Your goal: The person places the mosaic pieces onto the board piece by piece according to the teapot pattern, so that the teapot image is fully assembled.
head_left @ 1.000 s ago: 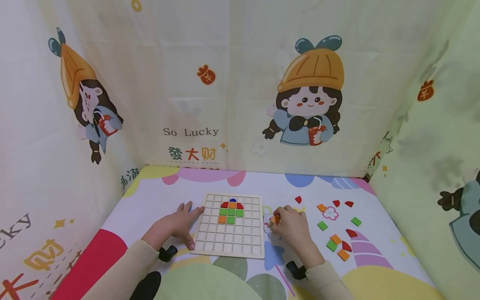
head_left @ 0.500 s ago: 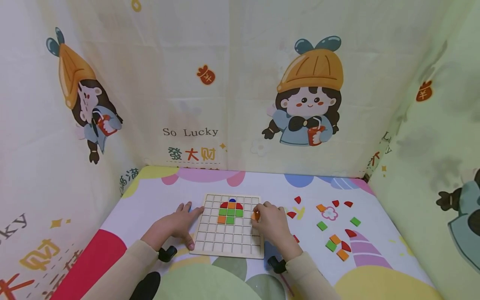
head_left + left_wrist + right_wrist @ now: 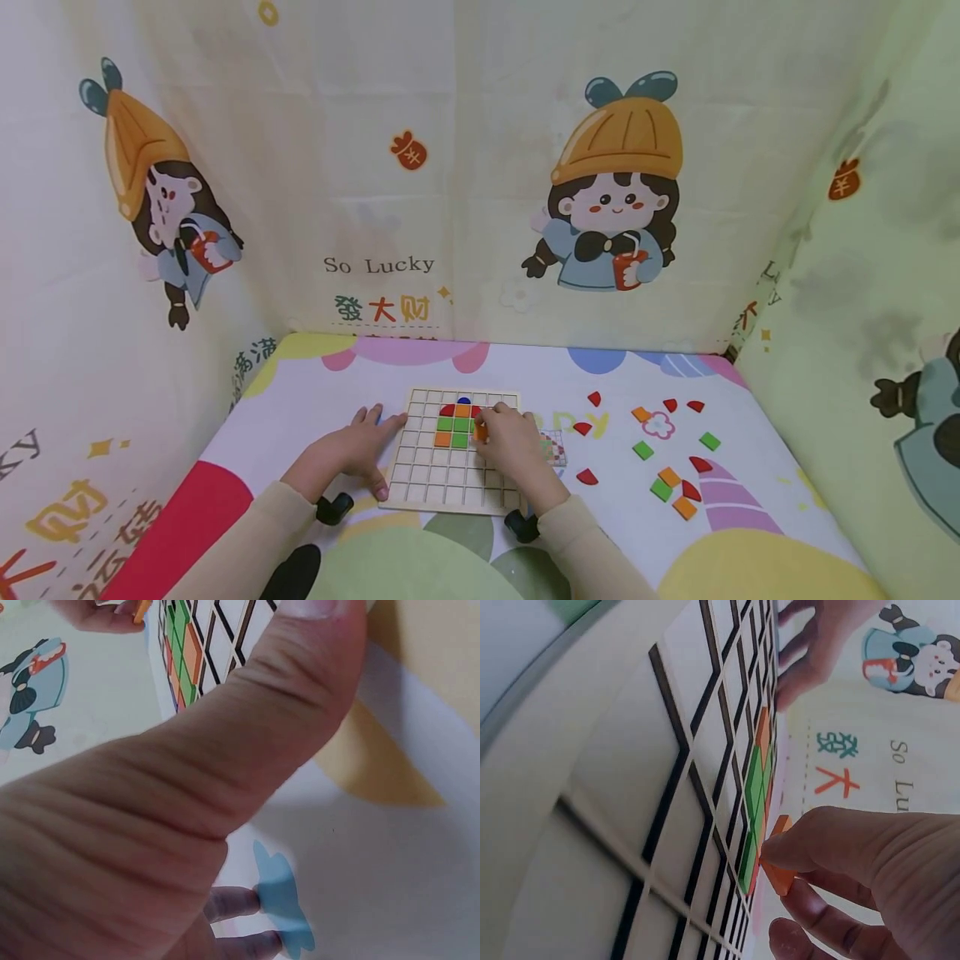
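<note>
A white wooden grid board (image 3: 427,477) lies on the table with green, orange, red and blue tiles set in its upper middle cells. My left hand (image 3: 348,447) rests at the board's left edge, fingers spread, thumb at the lower left side. Over the board, my right hand (image 3: 513,446) pinches an orange square tile (image 3: 781,859) between thumb and fingers, just right of the set tiles. In the right wrist view the tile is tilted above the cells, close to the green tiles (image 3: 754,780). The hand covers some cells on the board's right side.
A small printed pattern card (image 3: 556,448) lies right of the board, partly behind the right hand. Loose red quarter-round tiles (image 3: 587,477), green squares (image 3: 642,451) and orange squares (image 3: 684,508) are scattered on the table's right. Patterned cloth walls stand around the table.
My right hand has moved left from beside the board to over it, carrying the orange square tile. The card and a red tile have come into view. My left hand has stayed put.
</note>
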A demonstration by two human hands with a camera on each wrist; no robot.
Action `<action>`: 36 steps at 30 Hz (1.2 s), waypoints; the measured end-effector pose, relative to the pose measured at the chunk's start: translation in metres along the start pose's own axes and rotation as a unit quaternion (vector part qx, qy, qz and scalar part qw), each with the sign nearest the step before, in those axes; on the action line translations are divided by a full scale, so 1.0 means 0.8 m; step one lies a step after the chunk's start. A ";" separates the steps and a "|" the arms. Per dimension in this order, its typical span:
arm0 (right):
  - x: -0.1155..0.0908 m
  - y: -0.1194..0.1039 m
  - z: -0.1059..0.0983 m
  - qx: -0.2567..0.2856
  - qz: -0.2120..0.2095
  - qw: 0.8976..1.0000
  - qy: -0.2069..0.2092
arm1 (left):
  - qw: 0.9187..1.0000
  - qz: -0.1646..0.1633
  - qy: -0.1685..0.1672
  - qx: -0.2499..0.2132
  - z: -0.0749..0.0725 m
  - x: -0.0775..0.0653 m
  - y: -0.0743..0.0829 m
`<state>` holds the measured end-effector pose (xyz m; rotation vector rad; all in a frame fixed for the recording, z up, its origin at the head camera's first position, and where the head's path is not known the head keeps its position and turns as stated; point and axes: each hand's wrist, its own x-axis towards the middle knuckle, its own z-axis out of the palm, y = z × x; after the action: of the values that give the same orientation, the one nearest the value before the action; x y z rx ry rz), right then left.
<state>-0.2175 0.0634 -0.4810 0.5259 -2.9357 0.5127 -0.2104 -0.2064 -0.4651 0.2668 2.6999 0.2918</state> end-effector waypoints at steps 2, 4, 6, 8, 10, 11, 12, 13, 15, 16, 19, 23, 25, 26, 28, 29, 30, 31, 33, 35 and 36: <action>0.002 -0.002 0.003 0.002 -0.002 1.000 -0.002 | 1.000 0.000 0.000 0.000 0.001 0.001 -0.001; 0.003 -0.004 0.005 0.003 -0.002 1.000 -0.006 | 1.000 0.002 0.001 0.002 0.002 0.002 -0.002; 0.004 -0.006 0.007 0.004 0.001 1.000 -0.008 | 1.000 0.001 0.002 0.003 0.002 0.003 -0.002; 0.005 -0.007 0.009 0.002 0.001 1.000 -0.008 | 1.000 0.001 0.001 0.004 0.002 0.002 -0.002; 0.005 -0.007 0.012 -0.002 0.000 1.000 -0.002 | 1.000 0.001 0.001 0.004 0.001 0.001 -0.001; 0.005 -0.007 0.012 -0.004 0.001 1.000 0.000 | 1.000 0.001 0.001 0.003 0.001 0.000 -0.001; 0.005 -0.007 0.013 -0.004 0.001 1.000 0.001 | 1.000 0.001 0.001 0.003 0.001 0.000 0.000; 0.005 -0.007 0.014 -0.004 0.001 1.000 0.003 | 1.000 0.000 0.001 0.003 0.000 -0.001 0.000; 0.005 -0.006 0.014 -0.004 0.001 1.000 0.006 | 1.000 0.001 0.002 0.001 0.000 -0.001 0.000; 0.005 -0.006 0.015 -0.004 0.000 1.000 0.007 | 1.000 0.001 0.002 0.001 0.000 -0.002 0.000; 0.004 -0.004 0.016 -0.002 -0.003 1.000 0.002 | 1.000 0.002 0.002 0.000 0.001 -0.002 -0.001; 0.003 -0.003 0.015 -0.002 -0.005 1.000 -0.015 | 1.000 0.004 0.003 0.002 0.001 -0.001 -0.003; 0.003 -0.003 0.014 -0.004 -0.007 1.000 -0.018 | 1.000 0.005 0.004 0.003 0.001 0.000 -0.004; 0.003 -0.003 0.014 -0.007 -0.007 1.000 -0.019 | 1.000 0.006 0.004 0.003 0.002 0.001 -0.004; 0.002 -0.003 0.013 -0.011 -0.006 1.000 -0.020 | 1.000 0.006 0.004 0.002 0.002 0.002 -0.004; 0.002 -0.004 0.012 -0.012 -0.006 1.000 -0.020 | 1.000 0.006 0.004 0.002 0.003 0.002 -0.004; 0.002 -0.004 0.012 -0.014 -0.005 1.000 -0.020 | 1.000 0.007 0.004 0.001 0.003 0.002 -0.004; 0.001 -0.004 0.011 -0.015 -0.005 1.000 -0.021 | 1.000 0.007 0.004 0.000 0.003 0.002 -0.004; -0.001 -0.005 0.010 -0.018 -0.006 1.000 -0.021 | 1.000 0.007 0.003 -0.002 0.004 0.003 -0.004; -0.002 -0.006 0.008 -0.015 -0.007 1.000 -0.024 | 1.000 0.005 0.003 -0.002 0.004 0.002 -0.005; -0.003 -0.007 0.007 -0.014 -0.008 1.000 -0.024 | 1.000 0.004 0.003 -0.001 0.004 0.002 -0.005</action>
<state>-0.2138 0.0574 -0.4853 0.5671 -2.9764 0.4634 -0.2107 -0.2092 -0.4697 0.2768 2.7048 0.2994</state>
